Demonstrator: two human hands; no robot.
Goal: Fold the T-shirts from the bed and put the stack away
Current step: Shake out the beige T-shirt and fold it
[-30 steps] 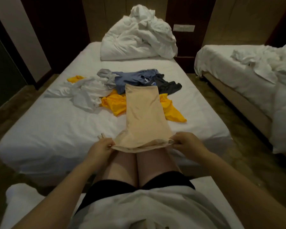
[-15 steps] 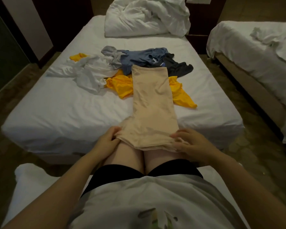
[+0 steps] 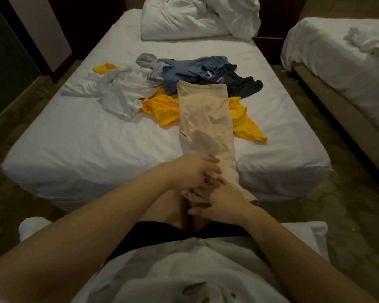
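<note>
A beige T-shirt [image 3: 206, 119], folded into a long narrow strip, runs from the clothes pile on the bed [image 3: 74, 145] down to my knees. My left hand [image 3: 190, 171] lies over the strip's near left edge with bent fingers holding the fabric. My right hand [image 3: 221, 201] grips the bunched near end just below it, fingers on top and thumb beneath. The two hands touch each other. Loose on the bed are a yellow T-shirt [image 3: 162, 110], a white T-shirt [image 3: 120, 92], a blue T-shirt [image 3: 188, 71] and a dark T-shirt [image 3: 243, 84].
A crumpled white duvet [image 3: 197, 18] is heaped at the bed's head. A second bed [image 3: 337, 62] stands to the right across a strip of patterned floor [image 3: 304, 119]. I sit on a white surface [image 3: 31, 228] facing the bed's foot.
Both hands have moved inward from the shirt's near corners and now meet at its middle, bunching the near end. The view has tilted further down.
</note>
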